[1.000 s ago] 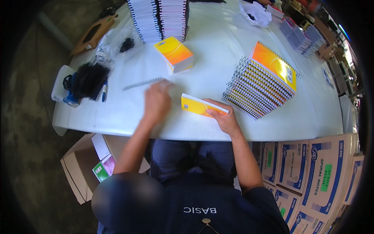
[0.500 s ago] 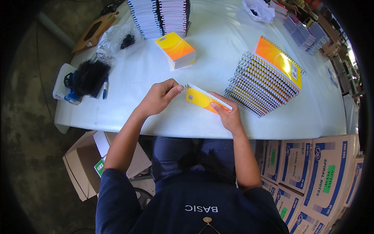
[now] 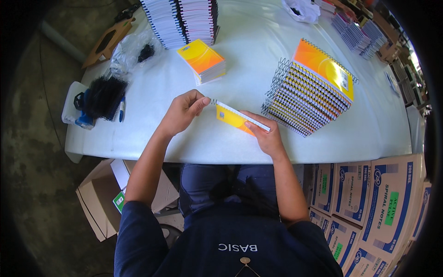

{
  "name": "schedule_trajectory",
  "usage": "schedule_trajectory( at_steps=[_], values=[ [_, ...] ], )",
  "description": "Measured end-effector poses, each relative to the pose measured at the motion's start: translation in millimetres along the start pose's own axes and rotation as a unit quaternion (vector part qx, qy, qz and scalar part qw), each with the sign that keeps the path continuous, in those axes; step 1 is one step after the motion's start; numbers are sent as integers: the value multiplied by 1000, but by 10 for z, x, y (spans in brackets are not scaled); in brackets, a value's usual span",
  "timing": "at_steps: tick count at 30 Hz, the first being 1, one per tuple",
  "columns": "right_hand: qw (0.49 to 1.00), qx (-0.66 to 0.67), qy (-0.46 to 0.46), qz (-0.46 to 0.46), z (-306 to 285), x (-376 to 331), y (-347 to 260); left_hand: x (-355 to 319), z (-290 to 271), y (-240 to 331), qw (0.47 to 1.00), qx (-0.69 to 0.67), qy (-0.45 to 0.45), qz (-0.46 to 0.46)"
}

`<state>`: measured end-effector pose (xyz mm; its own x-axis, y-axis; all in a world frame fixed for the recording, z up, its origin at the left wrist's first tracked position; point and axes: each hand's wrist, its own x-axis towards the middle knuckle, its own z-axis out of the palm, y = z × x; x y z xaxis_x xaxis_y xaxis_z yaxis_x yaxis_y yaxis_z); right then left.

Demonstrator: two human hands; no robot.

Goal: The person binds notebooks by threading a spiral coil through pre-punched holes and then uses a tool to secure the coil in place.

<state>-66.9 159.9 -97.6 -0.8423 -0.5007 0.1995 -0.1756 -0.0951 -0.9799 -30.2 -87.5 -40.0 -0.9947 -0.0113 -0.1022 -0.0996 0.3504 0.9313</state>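
My right hand (image 3: 265,134) grips a small yellow and orange notebook (image 3: 233,121) by its right end, thumb on the cover and fingers behind. The notebook is tilted, its punched edge facing up and away. Off its left end sticks a short length of dark spiral coil (image 3: 213,101). The thumb and fingers of my left hand (image 3: 184,111) are closed on the coil's outer end. How far the coil runs into the holes is too small to tell. Both hands are above the table, near its front edge.
Right of my hands stands a tall stack of spiral-bound notebooks (image 3: 314,87). Ahead lies a pile of notebooks without coils (image 3: 203,60), before taller bound stacks (image 3: 182,23). At left are a bundle of black coils (image 3: 106,94) and a plastic bag (image 3: 134,53). Cartons (image 3: 392,207) stand below right.
My left hand has drawn slightly away from the notebook's end, and more coil shows between them. The right hand keeps its hold. The whole view has shifted a little.
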Motion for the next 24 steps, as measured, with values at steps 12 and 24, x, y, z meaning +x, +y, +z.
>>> schedule_trajectory(
  at_steps=[12, 24],
  values=[
    [999, -8, -36, 39, -26, -53, -10, -8, -69, 487, 863, 449, -117, 197],
    [998, -31, -49, -25, 0, -67, -31, -141, 207, 689, 776, 589, -83, 211]
  ],
)
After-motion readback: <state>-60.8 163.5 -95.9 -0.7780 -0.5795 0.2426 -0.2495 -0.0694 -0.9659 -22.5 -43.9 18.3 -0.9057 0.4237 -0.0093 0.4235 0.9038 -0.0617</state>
